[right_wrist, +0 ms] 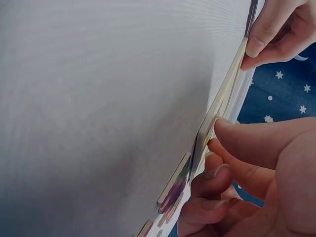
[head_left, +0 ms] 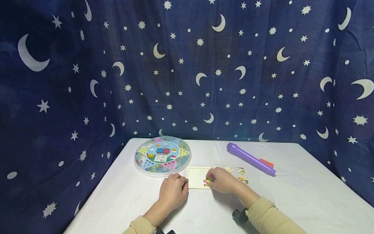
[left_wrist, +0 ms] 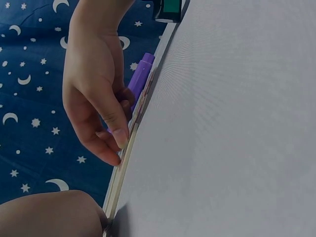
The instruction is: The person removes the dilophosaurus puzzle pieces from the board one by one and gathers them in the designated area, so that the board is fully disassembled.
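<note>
A shallow cream puzzle tray (head_left: 194, 168) lies on the table between the hands. My left hand (head_left: 174, 191) holds its left edge, thumb and forefinger at the rim in the right wrist view. Over the tray's right part, my right hand (head_left: 223, 180) pinches a small pink and green puzzle piece (head_left: 205, 183) low above the tray floor. The fingers partly cover that piece and the tray's right side. Several loose puzzle pieces (head_left: 241, 170) lie just right of the tray, some partly behind the right hand.
A round, clear-lidded Chinese checkers box (head_left: 162, 156) stands behind the left hand. To the back right lies a purple tube (head_left: 250, 158) with a flared end, an orange block (head_left: 266, 162) beside it. The white table (head_left: 295, 191) ends at a starry blue curtain (head_left: 187, 81).
</note>
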A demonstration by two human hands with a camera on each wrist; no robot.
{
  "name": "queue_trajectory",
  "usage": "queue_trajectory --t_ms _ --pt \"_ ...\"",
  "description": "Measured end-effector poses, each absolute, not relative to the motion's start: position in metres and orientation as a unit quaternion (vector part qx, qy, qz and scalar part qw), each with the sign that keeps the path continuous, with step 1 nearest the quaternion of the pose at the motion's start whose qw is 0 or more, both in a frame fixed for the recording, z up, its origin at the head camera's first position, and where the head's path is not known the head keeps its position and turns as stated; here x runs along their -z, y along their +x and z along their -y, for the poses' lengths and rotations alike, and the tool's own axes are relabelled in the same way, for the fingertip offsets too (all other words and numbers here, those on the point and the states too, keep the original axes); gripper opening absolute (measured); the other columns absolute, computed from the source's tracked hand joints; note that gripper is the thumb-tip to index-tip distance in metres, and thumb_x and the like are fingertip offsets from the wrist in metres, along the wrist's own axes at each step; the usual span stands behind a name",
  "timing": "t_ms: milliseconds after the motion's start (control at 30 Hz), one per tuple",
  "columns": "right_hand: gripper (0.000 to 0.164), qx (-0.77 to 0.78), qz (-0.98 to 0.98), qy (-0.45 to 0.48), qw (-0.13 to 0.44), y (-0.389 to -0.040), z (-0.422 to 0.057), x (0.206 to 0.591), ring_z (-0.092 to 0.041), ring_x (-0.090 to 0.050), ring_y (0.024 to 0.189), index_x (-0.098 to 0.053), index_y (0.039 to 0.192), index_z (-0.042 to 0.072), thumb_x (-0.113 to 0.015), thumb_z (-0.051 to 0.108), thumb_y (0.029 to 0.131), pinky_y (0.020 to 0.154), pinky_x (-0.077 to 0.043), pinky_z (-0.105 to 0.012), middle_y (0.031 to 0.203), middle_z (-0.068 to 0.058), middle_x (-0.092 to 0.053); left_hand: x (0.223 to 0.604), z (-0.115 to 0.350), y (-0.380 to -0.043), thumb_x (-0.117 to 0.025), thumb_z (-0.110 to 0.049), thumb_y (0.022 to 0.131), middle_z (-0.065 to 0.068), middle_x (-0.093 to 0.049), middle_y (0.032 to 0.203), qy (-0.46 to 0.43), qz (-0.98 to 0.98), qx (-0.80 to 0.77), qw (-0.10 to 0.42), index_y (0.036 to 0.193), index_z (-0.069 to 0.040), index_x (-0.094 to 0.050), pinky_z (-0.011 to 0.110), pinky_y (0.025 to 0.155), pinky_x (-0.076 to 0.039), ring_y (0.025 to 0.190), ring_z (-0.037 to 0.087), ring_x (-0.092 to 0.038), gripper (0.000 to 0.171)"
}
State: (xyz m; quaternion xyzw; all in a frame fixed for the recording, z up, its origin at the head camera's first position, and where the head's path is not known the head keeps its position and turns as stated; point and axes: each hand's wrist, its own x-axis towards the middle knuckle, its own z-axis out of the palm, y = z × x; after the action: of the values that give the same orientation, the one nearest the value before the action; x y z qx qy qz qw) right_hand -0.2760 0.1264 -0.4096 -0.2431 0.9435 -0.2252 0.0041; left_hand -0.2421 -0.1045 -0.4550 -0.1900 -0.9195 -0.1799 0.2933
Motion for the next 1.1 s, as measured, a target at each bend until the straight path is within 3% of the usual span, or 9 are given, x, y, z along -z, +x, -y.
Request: queue_trajectory --t_ms 333,633,1100 --pt "0.025 0.233 -0.950 -0.208 -0.001 -0.275 -0.122 0.409 -0.028 -0.062 0.101 -0.065 0.102 0.011 -0.082 0.008 0.084 0.095 -0.049 -0.051 0.103 -0.005 -0.064 0.454 0.104 -0.242 -0.075 -0.018 0.087 0.001 -0.069 0.086 -0.191 0.921 0.176 0.291 0.089 -0.014 -0.079 0.042 0.071 -0.051 0.082 0.021 -0.065 0.006" --pt "0.032 0.243 -0.946 -0.215 -0.018 -0.271 -0.122 0.409 -0.019 -0.059 0.085 -0.057 0.100 0.014 -0.083 0.007 0.082 0.081 -0.048 -0.045 0.092 0.003 -0.063 0.454 0.104 -0.242 -0.075 -0.018 0.087 0.001 -0.069 0.086 -0.189 0.921 0.177 0.291 0.089 -0.015 -0.079 0.043 0.072 -0.052 0.082 0.022 -0.065 0.006" --pt "0.022 0.297 -0.929 -0.216 -0.032 -0.271 -0.132 0.409 -0.012 -0.057 0.071 -0.059 0.096 0.017 -0.077 0.009 0.087 0.064 -0.047 -0.035 0.084 0.007 -0.065 0.455 0.105 -0.242 -0.075 -0.018 0.087 0.001 -0.069 0.085 -0.190 0.921 0.174 0.291 0.089 -0.015 -0.079 0.042 0.070 -0.051 0.082 0.021 -0.065 0.006"
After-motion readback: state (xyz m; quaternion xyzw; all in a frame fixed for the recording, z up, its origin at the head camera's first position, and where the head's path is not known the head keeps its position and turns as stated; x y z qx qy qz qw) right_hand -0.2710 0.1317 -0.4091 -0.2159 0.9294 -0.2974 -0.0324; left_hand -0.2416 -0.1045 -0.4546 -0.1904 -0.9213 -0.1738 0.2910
